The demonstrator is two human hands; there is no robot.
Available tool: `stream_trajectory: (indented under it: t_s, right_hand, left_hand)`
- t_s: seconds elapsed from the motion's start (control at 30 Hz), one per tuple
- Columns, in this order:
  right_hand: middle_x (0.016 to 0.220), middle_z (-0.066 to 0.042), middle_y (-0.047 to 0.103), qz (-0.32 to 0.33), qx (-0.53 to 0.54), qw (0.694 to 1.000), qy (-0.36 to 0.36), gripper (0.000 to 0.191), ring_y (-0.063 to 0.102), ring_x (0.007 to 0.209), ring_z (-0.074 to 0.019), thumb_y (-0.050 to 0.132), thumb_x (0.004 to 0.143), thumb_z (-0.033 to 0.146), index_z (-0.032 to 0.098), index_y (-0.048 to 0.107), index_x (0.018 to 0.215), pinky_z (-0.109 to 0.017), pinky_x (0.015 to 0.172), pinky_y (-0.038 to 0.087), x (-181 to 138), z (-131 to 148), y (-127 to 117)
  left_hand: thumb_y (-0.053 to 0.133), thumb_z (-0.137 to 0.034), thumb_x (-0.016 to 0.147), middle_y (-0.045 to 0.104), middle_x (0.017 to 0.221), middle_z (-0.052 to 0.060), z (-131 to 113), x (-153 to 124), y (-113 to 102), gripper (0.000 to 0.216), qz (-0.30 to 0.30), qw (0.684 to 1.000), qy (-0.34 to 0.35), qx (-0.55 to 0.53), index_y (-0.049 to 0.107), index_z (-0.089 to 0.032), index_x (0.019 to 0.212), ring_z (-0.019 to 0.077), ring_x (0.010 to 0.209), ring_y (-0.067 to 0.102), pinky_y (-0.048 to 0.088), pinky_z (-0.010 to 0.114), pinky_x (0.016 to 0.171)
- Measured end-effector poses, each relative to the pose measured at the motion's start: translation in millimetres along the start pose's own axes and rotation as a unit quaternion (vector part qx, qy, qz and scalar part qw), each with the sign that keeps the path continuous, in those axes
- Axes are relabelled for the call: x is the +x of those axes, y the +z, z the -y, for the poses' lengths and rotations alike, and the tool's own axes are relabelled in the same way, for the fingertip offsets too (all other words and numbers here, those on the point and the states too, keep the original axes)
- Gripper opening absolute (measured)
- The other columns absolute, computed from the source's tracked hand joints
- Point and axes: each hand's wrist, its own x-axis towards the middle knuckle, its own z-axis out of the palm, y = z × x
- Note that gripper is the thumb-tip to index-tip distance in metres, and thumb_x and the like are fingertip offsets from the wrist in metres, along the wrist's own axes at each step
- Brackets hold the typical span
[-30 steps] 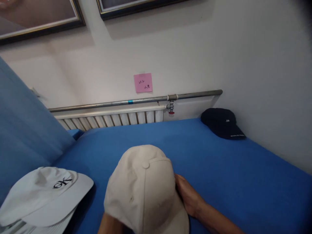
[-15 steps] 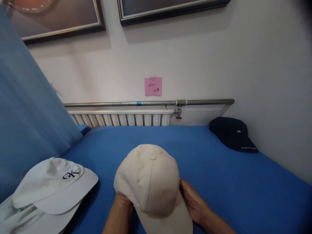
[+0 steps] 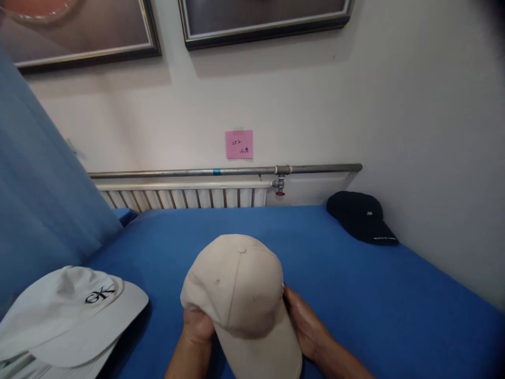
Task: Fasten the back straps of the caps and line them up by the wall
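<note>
A beige baseball cap (image 3: pixel 252 295) is held up between my two hands over the blue surface, its crown upward and its brim pointing down toward me. My left hand (image 3: pixel 198 323) grips the cap's lower left edge, with the fingertips hidden beneath it. On the other side, my right hand (image 3: pixel 305 323) holds the cap where the brim meets the crown; its fingers are partly behind the fabric. At the lower left lie stacked white caps (image 3: pixel 79 310), the top one marked with dark letters. A black cap (image 3: pixel 357 216) rests at the far right, near the wall.
The blue-covered surface (image 3: pixel 165 247) runs back to a white radiator (image 3: pixel 185 199) with a metal pipe (image 3: pixel 244 171) and a red-handled valve (image 3: pixel 280 188). A blue curtain (image 3: pixel 43 179) hangs at left. A pink note (image 3: pixel 239 144) and framed pictures are on the wall.
The view has shifted slightly, so the surroundings sit further left. Both hands keep hold of the beige cap, which has turned a little; more of my left hand shows under its edge.
</note>
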Motion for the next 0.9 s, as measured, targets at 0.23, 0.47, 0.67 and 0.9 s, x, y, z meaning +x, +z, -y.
stream_trajectory:
  t_s: [0.23, 0.47, 0.67, 0.9]
  right_hand:
    - [0.078, -0.009, 0.074, -0.032, 0.023, 0.999, -0.02, 0.032, 0.069, 0.085, -0.0267, 0.065, 0.076, 0.046, 0.016, 0.069, 0.086, -0.038, 0.079, 0.052, 7.4, 6.8, -10.1]
    - [0.09, -0.002, 0.074, 0.001, 0.009, 0.99, -0.137, 0.024, 0.066, 0.095, -0.0226, 0.061, 0.079, 0.039, 0.022, 0.07, 0.094, -0.034, 0.087, 0.048, -2.5, 17.5, -9.7]
    - [0.091, -0.004, 0.074, 0.016, 0.021, 0.988, -0.155, 0.029, 0.064, 0.098, -0.0245, 0.064, 0.075, 0.047, 0.021, 0.07, 0.087, -0.034, 0.087, 0.047, -16.2, 37.7, -8.4]
    - [0.081, 0.002, 0.072, -0.031, 0.035, 0.971, -0.234, 0.019, 0.063, 0.081, -0.0176, 0.075, 0.068, 0.035, 0.022, 0.068, 0.078, -0.029, 0.079, 0.046, -4.1, 38.2, -19.4]
  left_hand:
    - [0.03, -0.038, 0.099, 0.075, 0.102, 0.01, 9.6, 9.9, 29.1, 0.05, 0.078, 0.99, 0.034, -0.112, 0.073, -0.013, 0.101, 0.0188, 0.099, 0.069, 0.048, 0.029, 0.097]
    - [0.044, -0.029, 0.094, 0.077, 0.089, 0.005, -1.1, 6.2, 45.9, 0.032, -0.115, 0.992, -0.049, 0.003, 0.074, -0.019, 0.097, 0.0227, 0.096, 0.07, 0.049, 0.037, 0.098]
    - [0.052, -0.02, 0.088, 0.076, 0.096, 0.01, 10.4, 2.1, 55.5, 0.027, -0.176, 0.969, -0.151, 0.084, 0.071, -0.015, 0.106, 0.0297, 0.105, 0.066, 0.054, 0.04, 0.091]
    - [0.045, -0.015, 0.09, 0.076, 0.08, 0.007, 18.8, 15.0, 37.5, 0.028, -0.208, 0.961, -0.148, 0.106, 0.073, -0.014, 0.086, 0.0223, 0.08, 0.072, 0.058, 0.032, 0.078]
